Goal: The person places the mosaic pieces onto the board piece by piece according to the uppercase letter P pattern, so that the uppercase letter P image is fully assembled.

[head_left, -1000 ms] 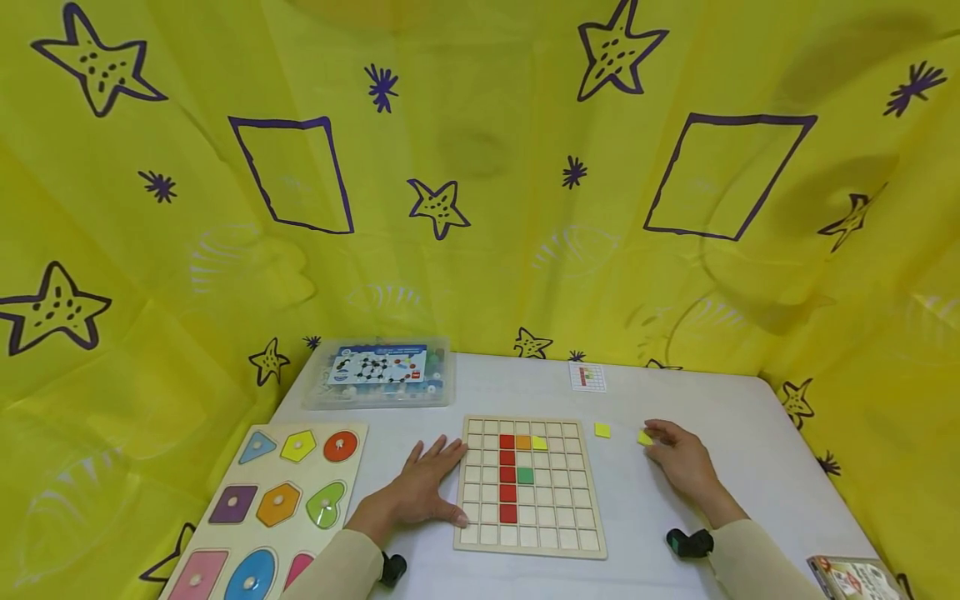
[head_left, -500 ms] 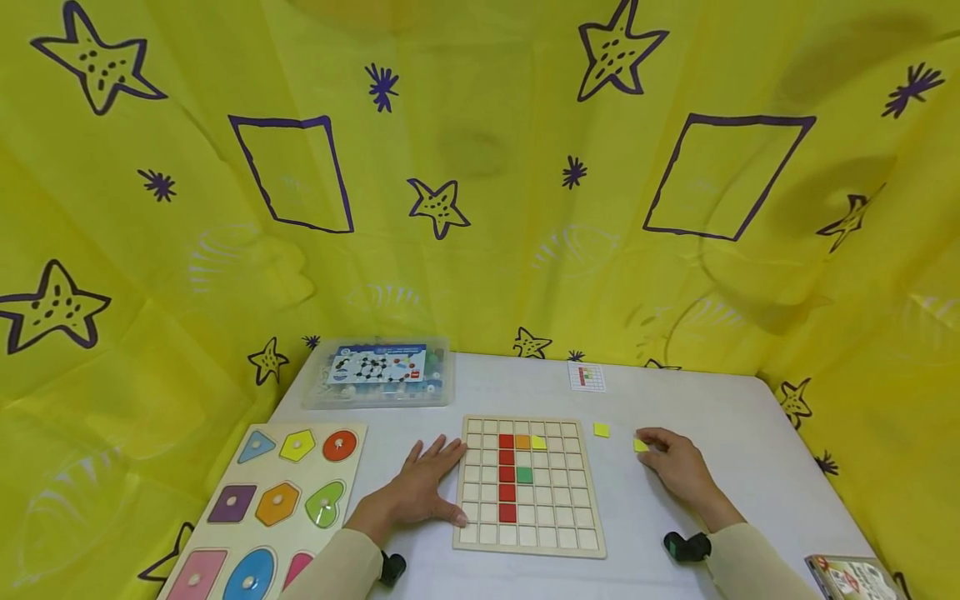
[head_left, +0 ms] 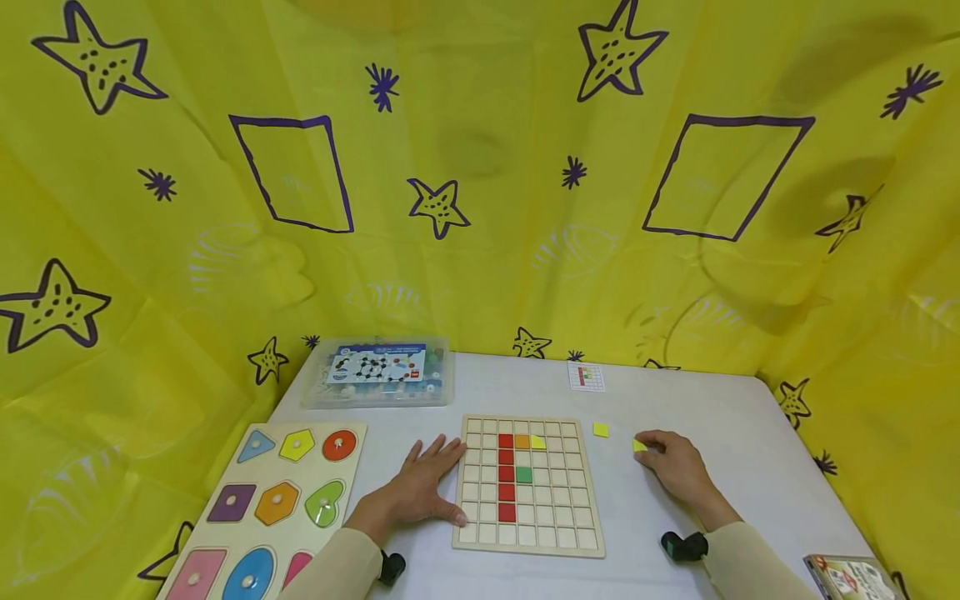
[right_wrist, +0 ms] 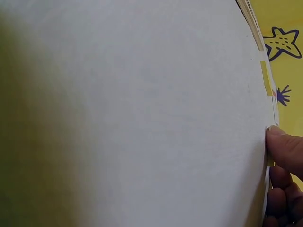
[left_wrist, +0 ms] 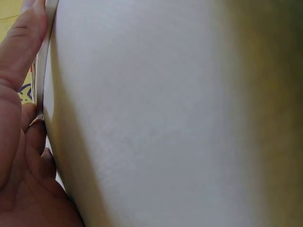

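A wooden grid board (head_left: pixel 585 537) lies flat on the white table. It bears a column of several red tiles (head_left: pixel 506 473), an orange tile (head_left: pixel 522 442), a yellow tile with a cut corner (head_left: pixel 538 442) and a green tile (head_left: pixel 523 475). My left hand (head_left: pixel 422 485) has spread fingers, and its fingertips and thumb touch the board's left edge. Right of the board, my right hand (head_left: pixel 678 468) pinches a small yellow tile (head_left: pixel 639 446) close to the tabletop; its fingers cover part of the tile. A yellow square tile (head_left: pixel 601 429) lies loose between board and hand.
At the back left is a clear plastic box (head_left: pixel 377 372) with a printed label. A shape puzzle board (head_left: pixel 281 500) with knobbed pieces lies at left. Behind the grid board sits a small pattern card (head_left: pixel 586 377). A flat printed box (head_left: pixel 851 577) occupies the front right corner.
My right hand has shifted slightly left and toward me, and the pinched yellow tile moved with it. The left hand stays at the board's edge.
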`<state>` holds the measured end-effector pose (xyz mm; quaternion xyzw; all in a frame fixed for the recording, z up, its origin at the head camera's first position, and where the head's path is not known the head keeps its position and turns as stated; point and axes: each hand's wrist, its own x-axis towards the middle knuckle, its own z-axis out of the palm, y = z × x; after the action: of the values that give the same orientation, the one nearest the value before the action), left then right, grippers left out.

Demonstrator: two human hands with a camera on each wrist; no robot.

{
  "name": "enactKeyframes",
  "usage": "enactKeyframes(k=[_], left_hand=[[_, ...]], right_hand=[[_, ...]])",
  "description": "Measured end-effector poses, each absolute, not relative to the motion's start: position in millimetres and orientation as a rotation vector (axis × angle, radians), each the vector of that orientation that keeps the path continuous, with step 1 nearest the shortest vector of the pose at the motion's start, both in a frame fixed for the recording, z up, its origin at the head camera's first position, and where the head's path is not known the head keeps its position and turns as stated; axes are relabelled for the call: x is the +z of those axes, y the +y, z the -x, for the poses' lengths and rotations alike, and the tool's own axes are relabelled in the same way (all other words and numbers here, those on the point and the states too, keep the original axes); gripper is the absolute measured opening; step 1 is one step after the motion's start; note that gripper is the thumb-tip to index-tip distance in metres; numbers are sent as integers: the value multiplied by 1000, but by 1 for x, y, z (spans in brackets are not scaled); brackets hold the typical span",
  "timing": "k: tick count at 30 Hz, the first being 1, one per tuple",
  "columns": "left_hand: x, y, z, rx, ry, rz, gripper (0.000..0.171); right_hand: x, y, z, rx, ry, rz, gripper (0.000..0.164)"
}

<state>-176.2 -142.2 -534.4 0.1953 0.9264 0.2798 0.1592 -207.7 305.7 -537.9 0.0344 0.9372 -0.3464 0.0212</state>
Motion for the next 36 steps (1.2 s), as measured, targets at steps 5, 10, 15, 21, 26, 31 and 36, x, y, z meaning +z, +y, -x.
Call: enactKeyframes(k=[5, 10, 15, 21, 26, 31, 36], left_hand=[[-533, -142, 176, 800, 2646, -554, 118], [-533, -142, 176, 806, 2649, -563, 118], [-538, -143, 178, 822, 2657, -591, 119], [-540, -144, 178, 831, 2654, -588, 119], [-538, -143, 178, 826, 2655, -583, 120], [-537, -143, 178, 823, 2648, -573, 120], [-535, -143, 177, 830, 2644, -581, 120]], right_hand=[[-538, 307, 208, -1067, 2913, -115, 35], [-539, 306, 209, -1059, 2931, -112, 31], [-540, 306, 207, -1071, 2946, -90, 28], [-541, 307, 208, -1069, 2956, -76, 29], [-539, 305, 206, -1092, 2947, -88, 31], [-537, 305, 205, -1127, 2958, -98, 31], [-537, 304, 204, -1137, 2975, -109, 31]])
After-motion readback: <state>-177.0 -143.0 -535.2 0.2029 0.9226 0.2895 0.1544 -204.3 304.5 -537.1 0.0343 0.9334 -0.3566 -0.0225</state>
